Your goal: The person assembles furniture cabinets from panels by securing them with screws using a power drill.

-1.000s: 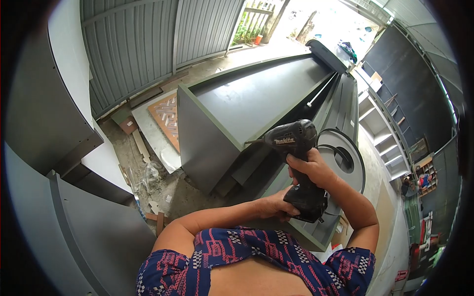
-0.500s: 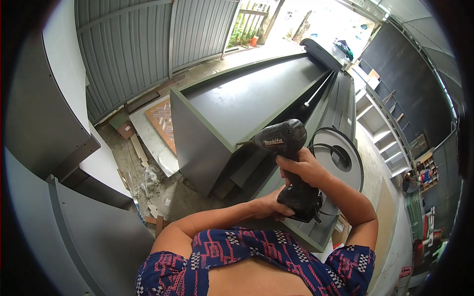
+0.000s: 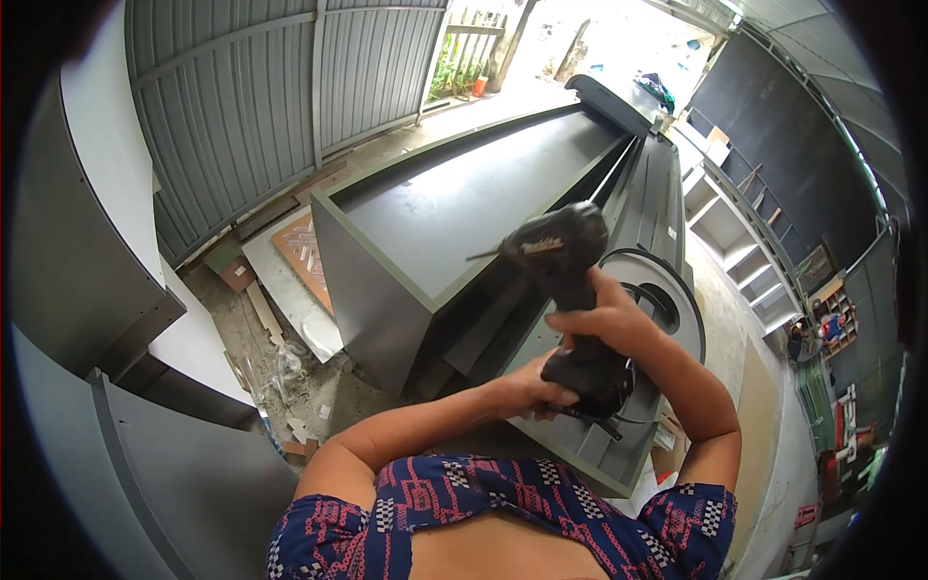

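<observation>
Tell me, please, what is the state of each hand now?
Left hand: closed, holding the black power drill near its base.
Right hand: closed around the same drill's handle.

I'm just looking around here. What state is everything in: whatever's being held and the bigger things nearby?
Power drill: held in both hands; running or not, I can't tell
Drill bit: exposed, pointing toward the picture's left
Right hand: wrapped around the handle
Left hand: gripping the base
Grey cabinet: lying open-side up
White shelving unit: open-fronted
Clear plastic: crumpled
</observation>
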Available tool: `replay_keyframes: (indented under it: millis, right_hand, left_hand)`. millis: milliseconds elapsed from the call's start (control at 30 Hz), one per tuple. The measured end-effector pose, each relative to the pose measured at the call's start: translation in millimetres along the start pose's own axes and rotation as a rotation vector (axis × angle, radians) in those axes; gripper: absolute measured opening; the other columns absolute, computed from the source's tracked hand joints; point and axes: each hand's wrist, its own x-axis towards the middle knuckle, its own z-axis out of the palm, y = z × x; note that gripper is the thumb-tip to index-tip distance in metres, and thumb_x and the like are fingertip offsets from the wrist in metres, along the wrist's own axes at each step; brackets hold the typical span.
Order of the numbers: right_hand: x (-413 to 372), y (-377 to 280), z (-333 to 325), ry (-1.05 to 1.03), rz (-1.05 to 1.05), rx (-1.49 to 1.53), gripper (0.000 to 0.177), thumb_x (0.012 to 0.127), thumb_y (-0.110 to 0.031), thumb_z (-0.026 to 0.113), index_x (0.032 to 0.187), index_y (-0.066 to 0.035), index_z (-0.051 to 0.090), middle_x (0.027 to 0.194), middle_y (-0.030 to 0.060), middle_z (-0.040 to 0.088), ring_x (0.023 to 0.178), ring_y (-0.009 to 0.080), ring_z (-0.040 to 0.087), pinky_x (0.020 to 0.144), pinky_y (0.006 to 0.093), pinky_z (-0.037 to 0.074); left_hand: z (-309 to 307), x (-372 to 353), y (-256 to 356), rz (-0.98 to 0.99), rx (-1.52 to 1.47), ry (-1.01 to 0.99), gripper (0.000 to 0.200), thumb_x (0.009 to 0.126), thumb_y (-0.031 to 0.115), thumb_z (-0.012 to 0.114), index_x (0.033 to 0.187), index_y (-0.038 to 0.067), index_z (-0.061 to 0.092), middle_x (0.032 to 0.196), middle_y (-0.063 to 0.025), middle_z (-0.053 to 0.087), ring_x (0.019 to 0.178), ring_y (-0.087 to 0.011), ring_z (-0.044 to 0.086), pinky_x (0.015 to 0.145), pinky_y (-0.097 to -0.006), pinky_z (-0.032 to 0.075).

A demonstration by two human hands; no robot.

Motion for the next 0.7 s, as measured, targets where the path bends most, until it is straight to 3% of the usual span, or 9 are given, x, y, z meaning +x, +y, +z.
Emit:
replay_keyframes:
  millis: [67, 100, 200, 433, 533, 700]
  right_hand:
    - [5.7, -2.7, -14.1, 0.070, -0.032, 0.008, 0.044, 0.073, -0.012, 0.077, 0.106, -0.001, 0.049, 0.078, 0.0053, 0.057, 0.056, 0.0125, 0.057, 0.050, 0.0259, 0.048]
    - [10.9, -2.6, -22.5, 0.108, -0.043, 0.009, 0.043, 0.074, -0.013, 0.077, 0.105, -0.002, 0.050, 0.078, 0.0051, 0.057, 0.056, 0.0123, 0.057, 0.050, 0.0256, 0.047]
    - [30.1, 0.6, -46.6, 0.202, -0.074, -0.012, 0.039, 0.075, -0.018, 0.076, 0.101, -0.003, 0.051, 0.072, 0.0047, 0.056, 0.052, 0.0124, 0.055, 0.048, 0.0251, 0.046]
    - [71.8, 14.0, -90.5, 0.372, 0.032, 0.014, 0.035, 0.076, -0.021, 0.076, 0.096, -0.004, 0.052, 0.066, 0.0052, 0.055, 0.048, 0.0144, 0.055, 0.044, 0.0267, 0.046]
    - [85.8, 23.5, -99.9, 0.402, 0.080, 0.013, 0.036, 0.076, -0.023, 0.076, 0.096, -0.004, 0.052, 0.066, 0.0056, 0.055, 0.047, 0.0151, 0.055, 0.044, 0.0278, 0.047]
    - [104.9, 45.4, -113.5, 0.373, 0.102, 0.030, 0.041, 0.074, -0.025, 0.078, 0.098, -0.004, 0.053, 0.067, 0.0054, 0.055, 0.047, 0.0151, 0.055, 0.044, 0.0287, 0.047]
  left_hand:
    - [-6.4, 16.4, 5.9, 0.059, -0.022, 0.029, 0.070, 0.065, 0.032, 0.076, 0.121, 0.007, 0.042, 0.087, -0.0025, 0.053, 0.061, -0.0090, 0.052, 0.049, -0.0207, 0.042]
    - [-6.9, 28.3, 7.6, 0.122, -0.065, 0.045, 0.066, 0.070, 0.030, 0.075, 0.122, 0.011, 0.040, 0.081, -0.0034, 0.053, 0.051, -0.0100, 0.050, 0.042, -0.0227, 0.041]
    - [-15.9, 54.4, 12.2, 0.132, -0.210, 0.018, 0.056, 0.073, 0.034, 0.074, 0.116, 0.011, 0.045, 0.079, -0.0020, 0.054, 0.051, -0.0100, 0.050, 0.041, -0.0224, 0.041]
    - [-34.7, 102.0, 12.2, 0.100, -0.460, 0.119, 0.041, 0.074, 0.052, 0.074, 0.092, 0.017, 0.060, 0.079, 0.0035, 0.060, 0.054, -0.0098, 0.051, 0.050, -0.0226, 0.037]
    - [-47.2, 115.8, 9.2, 0.073, -0.505, 0.153, 0.042, 0.076, 0.052, 0.072, 0.098, 0.019, 0.059, 0.080, 0.0028, 0.059, 0.060, -0.0126, 0.053, 0.054, -0.0259, 0.038]
    - [-58.6, 126.5, 0.7, 0.070, -0.527, 0.166, 0.041, 0.076, 0.054, 0.071, 0.095, 0.020, 0.059, 0.079, 0.0031, 0.058, 0.058, -0.0126, 0.051, 0.052, -0.0259, 0.038]
